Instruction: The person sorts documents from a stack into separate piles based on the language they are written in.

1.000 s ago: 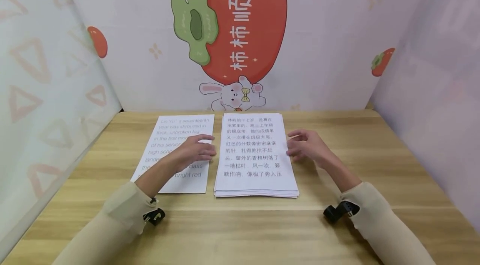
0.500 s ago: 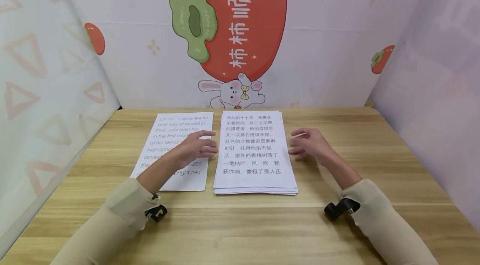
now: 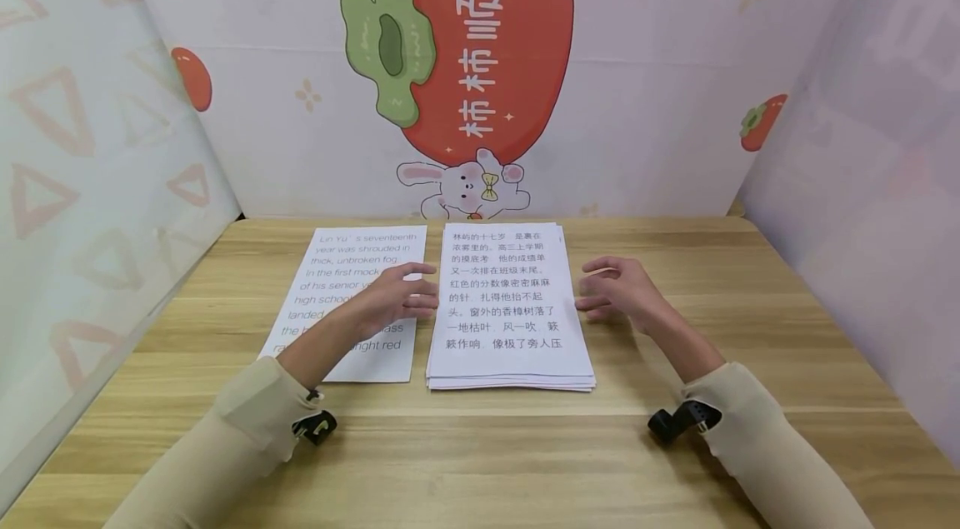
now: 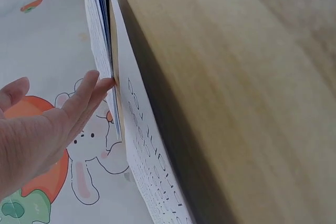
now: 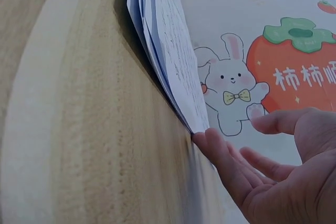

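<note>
A stack of white paper sheets (image 3: 502, 304) printed with Chinese characters lies in the middle of the table, its lower edges slightly uneven. Left of it is a single sheet (image 3: 375, 362) with English text, partly covered by my left hand (image 3: 393, 297). That hand's fingers, loosely extended, point at the stack's left edge. On the other side my right hand (image 3: 618, 291) has its fingertips right beside the stack's right edge, fingers relaxed. In the right wrist view, a fingertip of the right hand (image 5: 262, 171) overlaps the stack's corner (image 5: 178, 77). Neither hand grips anything.
The wooden table (image 3: 480, 462) ends at a white back wall (image 3: 645, 79) printed with a large persimmon and a rabbit. White side walls (image 3: 97, 179) close in left and right. A black wrist camera (image 3: 315, 427) sits at the left cuff, another (image 3: 678, 421) at the right.
The left hand has shifted slightly right, closer to the stack's left edge. The right hand stays almost in place, and the papers lie as before.
</note>
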Motion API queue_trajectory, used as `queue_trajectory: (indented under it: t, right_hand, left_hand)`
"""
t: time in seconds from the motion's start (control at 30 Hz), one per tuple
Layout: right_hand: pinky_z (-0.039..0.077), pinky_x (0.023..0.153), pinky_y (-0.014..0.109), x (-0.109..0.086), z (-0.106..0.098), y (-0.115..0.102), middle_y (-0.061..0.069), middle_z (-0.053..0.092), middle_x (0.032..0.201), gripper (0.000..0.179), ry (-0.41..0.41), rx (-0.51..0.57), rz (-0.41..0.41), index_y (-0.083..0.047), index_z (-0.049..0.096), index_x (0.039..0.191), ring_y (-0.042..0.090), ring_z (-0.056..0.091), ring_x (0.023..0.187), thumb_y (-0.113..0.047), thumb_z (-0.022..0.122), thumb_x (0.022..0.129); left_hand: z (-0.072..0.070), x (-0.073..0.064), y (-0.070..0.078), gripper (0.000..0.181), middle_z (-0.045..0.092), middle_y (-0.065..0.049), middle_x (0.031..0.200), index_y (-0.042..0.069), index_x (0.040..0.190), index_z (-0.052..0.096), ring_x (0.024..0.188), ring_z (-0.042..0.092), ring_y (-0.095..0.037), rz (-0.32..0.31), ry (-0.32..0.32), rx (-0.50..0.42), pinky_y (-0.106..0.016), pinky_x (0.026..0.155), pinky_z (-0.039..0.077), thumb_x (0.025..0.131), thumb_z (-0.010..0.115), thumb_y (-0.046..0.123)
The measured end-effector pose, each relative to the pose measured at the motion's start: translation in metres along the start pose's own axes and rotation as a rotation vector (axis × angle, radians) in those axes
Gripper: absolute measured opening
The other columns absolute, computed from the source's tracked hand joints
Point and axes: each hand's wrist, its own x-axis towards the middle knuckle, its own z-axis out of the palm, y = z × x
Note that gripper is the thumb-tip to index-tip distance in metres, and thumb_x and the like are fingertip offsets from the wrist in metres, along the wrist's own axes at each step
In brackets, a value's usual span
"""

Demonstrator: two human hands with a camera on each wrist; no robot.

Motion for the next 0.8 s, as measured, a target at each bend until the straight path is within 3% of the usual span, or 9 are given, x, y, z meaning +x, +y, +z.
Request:
queue_trajectory:
  t: [0.47, 0.8]
  right_hand:
    - [0.066, 0.080, 0.039, -0.0063, 0.0025, -0.0023, 0.034, 0.056, 0.137, 0.049, 0.007, -0.013, -0.022, 0.011, 0.041, 0.147, 0.030, 0.077, 0.094, -0.008, 0.056, 0.105]
    - [0.065, 0.082, 0.041, -0.0070, 0.0032, -0.0037, 0.034, 0.056, 0.136, 0.048, 0.031, -0.010, -0.009, 0.011, 0.042, 0.147, 0.031, 0.076, 0.099, -0.008, 0.056, 0.105]
  left_hand:
    - [0.0012, -0.0015, 0.0027, 0.059, 0.053, -0.029, 0.142, 0.001, 0.155, 0.036, 0.118, 0.066, -0.034, 0.015, 0.003, 0.029, -0.038, 0.101, 0.058, 0.101, 0.059, 0.007]
    - [0.0004, 0.0019, 0.0008, 0.051, 0.056, -0.030, 0.140, -0.003, 0.154, 0.037, 0.125, 0.062, -0.040, 0.061, 0.020, 0.061, -0.041, 0.100, 0.058, 0.106, 0.051, 0.009]
